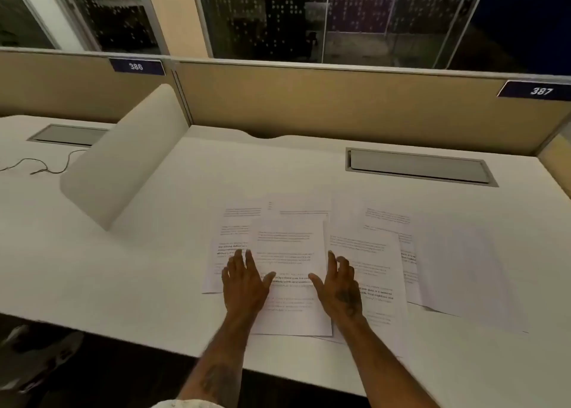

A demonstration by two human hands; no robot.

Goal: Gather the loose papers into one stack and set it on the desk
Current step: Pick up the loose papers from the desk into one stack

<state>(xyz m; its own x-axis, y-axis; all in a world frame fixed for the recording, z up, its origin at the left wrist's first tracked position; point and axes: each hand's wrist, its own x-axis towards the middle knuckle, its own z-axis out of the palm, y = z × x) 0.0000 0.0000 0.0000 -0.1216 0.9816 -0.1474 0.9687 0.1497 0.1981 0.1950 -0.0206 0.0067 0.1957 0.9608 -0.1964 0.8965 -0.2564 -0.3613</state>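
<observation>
Loose papers (355, 253) lie fanned, overlapping, across white table (154, 268). Left hand (245, 279) and right hand (340, 284) rest flat, fingers spread, flanking centre sheet (290, 284), gripping nothing. Printed text too blurred to read.

papers' (290, 284) print blurred, lower sheets overlapped

surface: white desk (173, 253) | on it: overlapping loose papers (448, 262), thin cable (46, 165)

Left hand (245, 279) and right hand (341, 287) flat on loose papers (290, 284) across white desk (154, 253).
</observation>
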